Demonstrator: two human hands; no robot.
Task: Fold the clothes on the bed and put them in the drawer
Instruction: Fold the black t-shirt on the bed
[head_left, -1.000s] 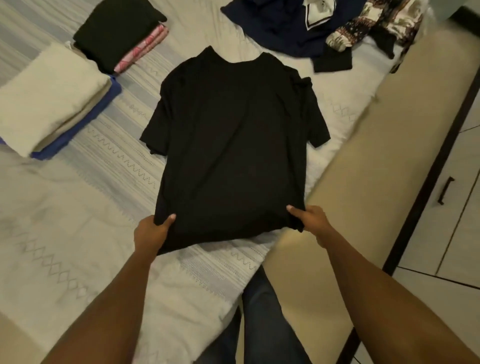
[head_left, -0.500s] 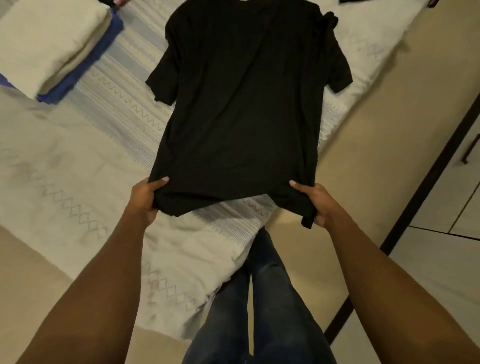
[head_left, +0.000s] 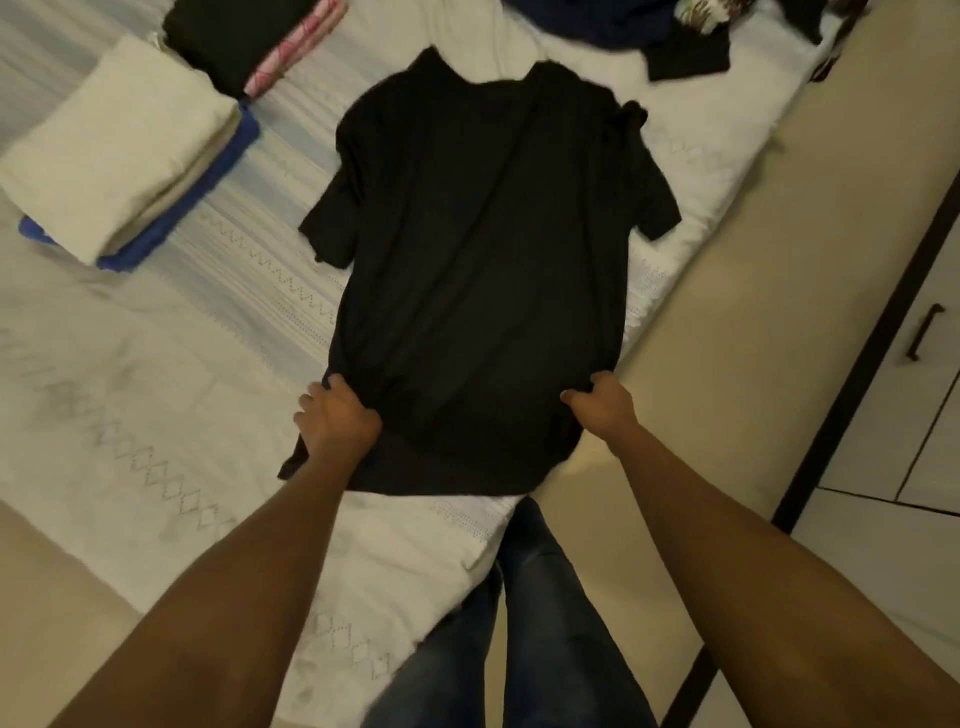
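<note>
Gripping the black T-shirt (head_left: 483, 270) by its hem with left hand (head_left: 337, 421) and right hand (head_left: 602, 408), fingers curled into cloth at either lower corner; spread on the bedspread (head_left: 156, 415), collar far, hem near the edge; lying right of a cream folded stack (head_left: 119, 150).

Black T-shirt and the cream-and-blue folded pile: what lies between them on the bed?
Only bare striped bedsheet separates the black T-shirt from the cream-and-blue folded pile, as the head view shows.

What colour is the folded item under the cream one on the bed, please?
Blue, shown best in the head view: the blue item peeks out beneath the cream fold.
</note>
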